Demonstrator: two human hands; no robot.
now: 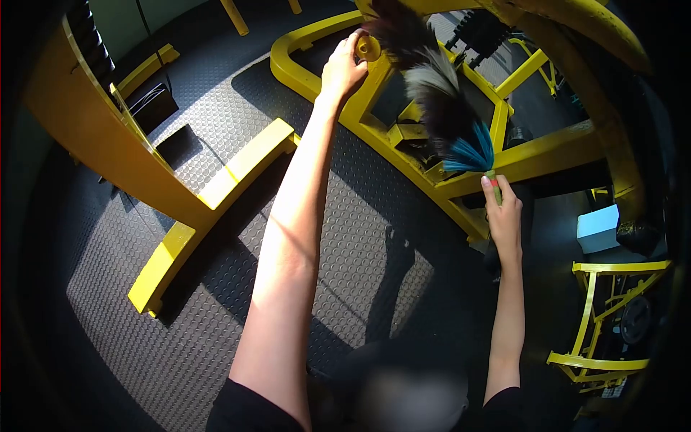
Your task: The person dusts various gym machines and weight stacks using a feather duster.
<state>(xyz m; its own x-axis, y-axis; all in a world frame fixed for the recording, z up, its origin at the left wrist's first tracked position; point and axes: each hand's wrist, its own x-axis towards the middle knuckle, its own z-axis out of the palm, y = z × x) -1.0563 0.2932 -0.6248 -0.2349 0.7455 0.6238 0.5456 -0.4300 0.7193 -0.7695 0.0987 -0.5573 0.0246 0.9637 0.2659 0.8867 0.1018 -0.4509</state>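
My right hand (506, 216) is closed around the short green handle of a feather duster (440, 86). Its feathers are blue near the handle, then dark, white and brown toward the tip. They reach up and left across the yellow frame of a gym machine (389, 147), and the far end runs to the top of the view. Up and to the left, my left hand (342, 70) has its fingers curled on a round yellow tube end (368, 48), beside the feather tip. Part of that tube is hidden behind the fingers and feathers.
Another yellow machine frame (162, 266) stands on the left, its foot on the black studded rubber floor (288, 345). At right are a pale blue box (598, 229) and a low yellow rack (586, 309). A thick yellow beam (576, 21) crosses the upper right.
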